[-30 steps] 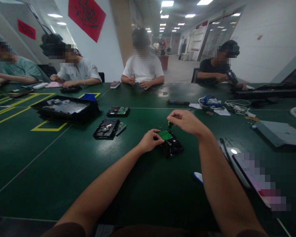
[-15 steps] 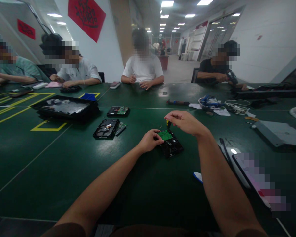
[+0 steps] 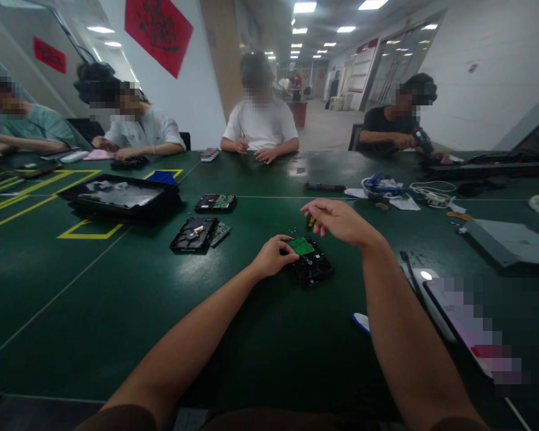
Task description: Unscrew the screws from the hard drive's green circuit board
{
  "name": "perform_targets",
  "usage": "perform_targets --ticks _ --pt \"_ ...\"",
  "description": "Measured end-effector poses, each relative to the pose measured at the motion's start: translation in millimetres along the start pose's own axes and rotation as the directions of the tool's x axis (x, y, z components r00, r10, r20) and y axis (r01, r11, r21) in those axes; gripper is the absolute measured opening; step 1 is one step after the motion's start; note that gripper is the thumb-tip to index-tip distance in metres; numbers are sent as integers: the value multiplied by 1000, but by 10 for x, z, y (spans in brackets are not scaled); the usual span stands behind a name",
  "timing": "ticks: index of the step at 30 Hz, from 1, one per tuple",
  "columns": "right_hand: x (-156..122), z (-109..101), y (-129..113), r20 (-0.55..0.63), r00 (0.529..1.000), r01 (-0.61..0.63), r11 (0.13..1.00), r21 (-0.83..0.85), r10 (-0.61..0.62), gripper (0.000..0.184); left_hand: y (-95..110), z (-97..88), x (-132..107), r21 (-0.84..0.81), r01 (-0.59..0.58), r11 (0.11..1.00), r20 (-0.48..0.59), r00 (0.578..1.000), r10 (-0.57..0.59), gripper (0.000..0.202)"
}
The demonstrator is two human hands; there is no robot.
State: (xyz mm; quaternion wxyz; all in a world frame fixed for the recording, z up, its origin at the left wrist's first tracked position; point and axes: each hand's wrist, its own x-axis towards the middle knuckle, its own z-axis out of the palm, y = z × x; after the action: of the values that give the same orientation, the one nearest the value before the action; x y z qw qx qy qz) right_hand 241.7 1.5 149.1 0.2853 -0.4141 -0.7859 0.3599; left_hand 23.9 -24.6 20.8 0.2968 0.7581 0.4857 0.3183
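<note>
Hard drive, green board up, lies betw. 12 & 1 o'clock from us. Our L hand pinches its 9-o'clock edge; R hand holds yellow-black tool. Prob. stiff, hefty casing, fragile board: we'd best grip edges only.

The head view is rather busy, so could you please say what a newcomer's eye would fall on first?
Probably the bright green circuit board on the black drive near the centre, with the left hand at its edge and the right hand holding a yellow-black tool. The large red sign at upper left would likely come next.
</note>
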Motion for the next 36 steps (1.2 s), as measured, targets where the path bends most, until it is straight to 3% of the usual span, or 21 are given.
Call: perform_targets --ticks 6,13,16,21,24,31,36 --pt "15 -24 31 -109 994 -20 991 -133 5 27 -10 4 1 -17 0 1000 -1 1000 0 12" --pt "-2 10 3 -17 1000 18 1000 26 -18 32 -13 11 6 -18 7 1000 0 1000 -7 12" --pt "1 4 16 -8 1000 15 1000 14 -15 33 -15 10 5 -14 9 1000 -1 1000 -9 12" --pt "15 -13 24 -120 992 17 989 -147 -35 28 -7 3 -1 -22 14 1000 0 1000 -14 13" --pt "10 1 0 -160 987 -12 989 -150 -13 26 7 2 -3 -26 4 1000 3 1000 -4 13" --pt "8 25 6 -39 999 23 999 27 -22 30 -28 21 13 -26 -9 1000 0 1000 9 12" --pt "21 1 39 -82 996 37 995 -94 -44 30 -31 17 11 -28 5 1000 -5 1000 -5 12"
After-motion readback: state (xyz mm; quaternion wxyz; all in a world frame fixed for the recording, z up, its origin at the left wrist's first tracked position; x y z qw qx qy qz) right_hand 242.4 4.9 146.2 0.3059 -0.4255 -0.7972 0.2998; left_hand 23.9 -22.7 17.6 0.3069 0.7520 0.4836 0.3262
